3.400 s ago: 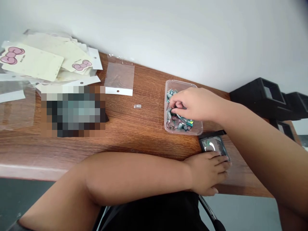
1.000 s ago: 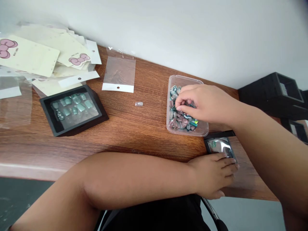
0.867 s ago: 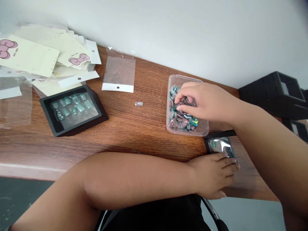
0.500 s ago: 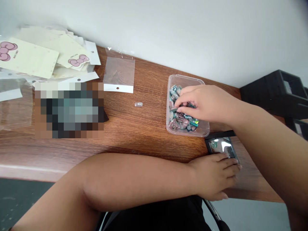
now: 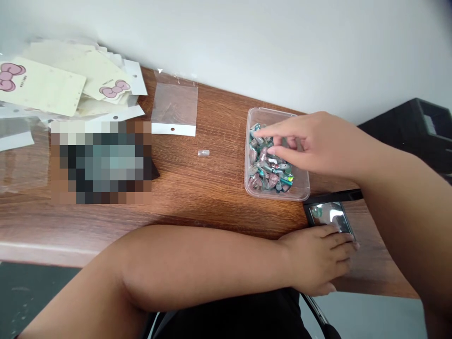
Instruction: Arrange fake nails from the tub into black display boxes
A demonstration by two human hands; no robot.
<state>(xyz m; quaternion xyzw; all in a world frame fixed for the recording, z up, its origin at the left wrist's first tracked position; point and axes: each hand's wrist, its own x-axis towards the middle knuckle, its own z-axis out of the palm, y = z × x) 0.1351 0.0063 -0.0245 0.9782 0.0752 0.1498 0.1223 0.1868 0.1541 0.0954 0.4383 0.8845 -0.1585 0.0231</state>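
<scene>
My right hand (image 5: 300,141) hovers over a clear plastic tub (image 5: 302,186), thumb and forefinger spread apart, nothing visible between them. Inside the tub is a heap of small shiny pieces in teal, pink and clear (image 5: 266,169), which look like press-on nails. My left hand (image 5: 323,259) lies palm down near the table's front edge, fingers extended, partly over a flat black-framed case (image 5: 330,214) with a shiny surface and a few greenish pieces on it. One pale, glittery press-on nail (image 5: 204,153) rests alone on the wood, left of the tub.
A clear bag with a white header (image 5: 173,129) lies left of the tub. At the far left are piled cream cards with pink bows (image 5: 52,87) and more bags. A pixelated dark object (image 5: 109,162) sits below them. Black boxes (image 5: 399,134) stand at right against the wall (image 5: 247,42).
My right hand has let go of a piece it was pinching in the tub; its fingers have spread and it has lifted slightly to the right. My left hand stays in place.
</scene>
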